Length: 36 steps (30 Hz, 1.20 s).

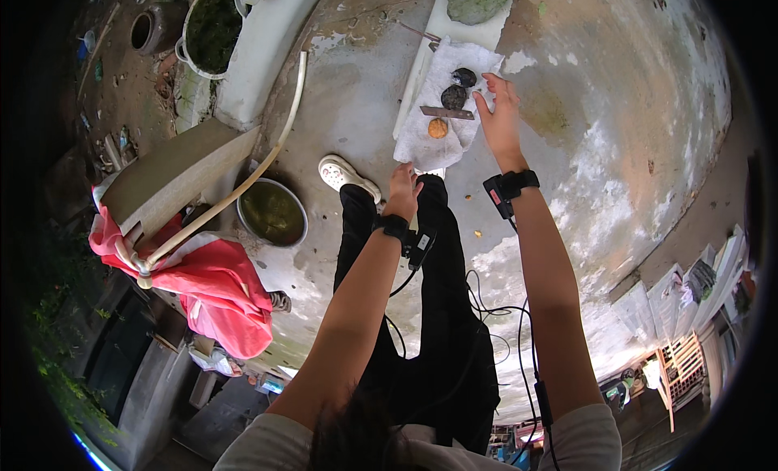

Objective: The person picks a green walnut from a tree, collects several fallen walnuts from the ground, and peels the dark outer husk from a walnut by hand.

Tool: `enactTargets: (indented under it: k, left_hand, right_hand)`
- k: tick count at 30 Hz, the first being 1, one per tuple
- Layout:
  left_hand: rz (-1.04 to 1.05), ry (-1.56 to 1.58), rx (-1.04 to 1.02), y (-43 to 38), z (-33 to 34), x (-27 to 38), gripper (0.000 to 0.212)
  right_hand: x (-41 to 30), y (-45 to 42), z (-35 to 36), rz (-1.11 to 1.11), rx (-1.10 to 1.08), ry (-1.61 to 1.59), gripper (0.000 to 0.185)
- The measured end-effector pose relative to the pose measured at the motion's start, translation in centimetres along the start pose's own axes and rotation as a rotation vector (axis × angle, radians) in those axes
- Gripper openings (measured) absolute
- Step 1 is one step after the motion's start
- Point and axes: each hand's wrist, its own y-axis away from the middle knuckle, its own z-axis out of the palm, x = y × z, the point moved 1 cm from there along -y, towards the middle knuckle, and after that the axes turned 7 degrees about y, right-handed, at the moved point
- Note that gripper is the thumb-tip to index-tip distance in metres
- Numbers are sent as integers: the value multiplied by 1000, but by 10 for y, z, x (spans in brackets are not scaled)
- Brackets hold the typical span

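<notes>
A white cloth (419, 144) lies on a long pale board (471, 32) before me. On the cloth sit a shiny black lump (464, 77), a rough dark round lump (453, 97) and a smaller orange-brown lump (437, 128). A flat, narrow strip (447, 113), seemingly metal, lies between the dark lump and the orange one. My right hand (501, 109) hovers by the cloth's right edge, fingers apart and holding nothing. At the cloth's near edge is my left hand (405, 188), its fingers spread; whether it touches the cloth is unclear.
A basin of murky water (271, 213) stands at left beneath a curved pale hose (287, 127). Red-pink fabric (228, 288) drapes near the hose's end. Beyond a low wall (267, 39) is a pot of green matter (213, 30). Black cables (523, 310) hang by my right arm.
</notes>
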Motion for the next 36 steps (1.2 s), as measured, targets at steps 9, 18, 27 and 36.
enactTargets:
  k: [9,18,27,36]
  left_hand:
    - [90,70,65,-4,-56,46,39]
    - [163,36,82,9,-118,102,22]
    - [492,-38,-460,128,-72,194,28]
    - [564,17,-424,125,-105,233,30]
  right_hand:
    - [-5,-33,17,-84,-222,228,40]
    - [-17,-40,14,249,-285,-69,32]
    - [-210,27,44,602,-694,-873,33]
    - [-274,40,89,493,-844,-811,32]
